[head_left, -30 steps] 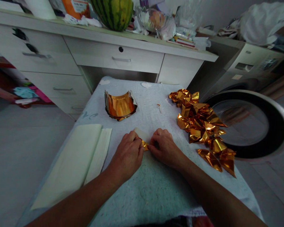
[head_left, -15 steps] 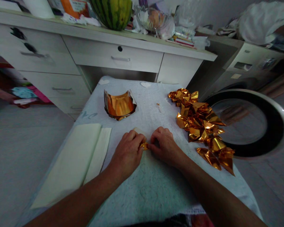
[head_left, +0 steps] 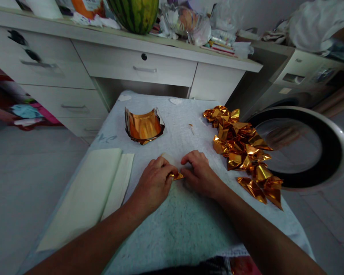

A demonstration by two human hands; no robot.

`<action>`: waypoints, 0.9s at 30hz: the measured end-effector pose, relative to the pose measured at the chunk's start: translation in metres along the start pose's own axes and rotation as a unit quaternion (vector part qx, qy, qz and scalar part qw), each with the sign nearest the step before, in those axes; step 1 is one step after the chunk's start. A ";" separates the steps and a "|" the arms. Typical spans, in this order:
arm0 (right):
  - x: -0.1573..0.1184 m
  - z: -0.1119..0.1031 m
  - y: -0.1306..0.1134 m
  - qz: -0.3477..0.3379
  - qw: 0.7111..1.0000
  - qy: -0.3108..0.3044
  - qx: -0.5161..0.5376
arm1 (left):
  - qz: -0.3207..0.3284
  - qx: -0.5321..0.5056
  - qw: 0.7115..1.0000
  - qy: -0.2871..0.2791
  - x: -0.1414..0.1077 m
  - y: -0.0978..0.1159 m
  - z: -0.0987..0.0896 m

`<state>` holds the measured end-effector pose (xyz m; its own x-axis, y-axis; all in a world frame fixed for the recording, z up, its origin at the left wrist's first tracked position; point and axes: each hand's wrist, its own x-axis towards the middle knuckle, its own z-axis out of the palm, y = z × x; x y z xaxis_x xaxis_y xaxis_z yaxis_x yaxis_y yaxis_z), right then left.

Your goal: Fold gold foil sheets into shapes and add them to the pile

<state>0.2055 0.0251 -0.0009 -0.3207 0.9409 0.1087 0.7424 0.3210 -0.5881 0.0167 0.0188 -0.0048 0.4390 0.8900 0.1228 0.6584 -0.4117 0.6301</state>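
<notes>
Evidently the left hand has its fingers closed on a small, shiny gold foil piece low over the cloth-covered worktop, its long axis running roughly 9 to 3 o'clock. The right hand, thumb and forefinger parted, sits just beyond the 3 o'clock tip, contact unclear; crumpled gold foil shapes lie towards 2 o'clock.

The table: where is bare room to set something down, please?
Bare: between curved foil and foil pile, except a scrap; also near cloth, between left forearm and right forearm. Crowded: right side with pile, left with paper.
</notes>
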 end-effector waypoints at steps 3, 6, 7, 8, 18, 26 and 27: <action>-0.001 0.007 -0.005 0.013 0.998 0.013 -0.056 | 0.004 -0.002 1.000 0.004 0.000 -0.002 0.001; -0.001 0.011 -0.005 0.015 0.996 0.022 -0.084 | 0.007 -0.013 1.000 0.008 -0.001 -0.004 0.002; -0.001 0.011 -0.004 0.013 0.996 0.023 -0.087 | 0.005 -0.018 1.000 0.012 -0.002 -0.005 0.002; -0.002 0.011 -0.004 0.012 0.996 0.023 -0.089 | 0.002 -0.022 1.000 0.017 -0.002 -0.005 0.002; -0.002 0.009 -0.005 0.006 0.995 0.019 -0.097 | -0.030 -0.030 0.999 0.012 -0.001 -0.003 -0.001; -0.002 0.010 -0.005 0.005 0.993 0.018 -0.114 | -0.012 -0.053 0.998 -0.013 0.001 -0.007 -0.003; -0.002 0.010 -0.005 0.005 0.993 0.019 -0.116 | -0.009 -0.056 0.998 -0.016 0.001 -0.008 -0.003</action>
<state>0.1966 0.0204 -0.0064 -0.2930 0.9464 0.1360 0.8628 0.3231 -0.3888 0.0103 0.0233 -0.0073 0.4474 0.8901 0.0875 0.5954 -0.3694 0.7135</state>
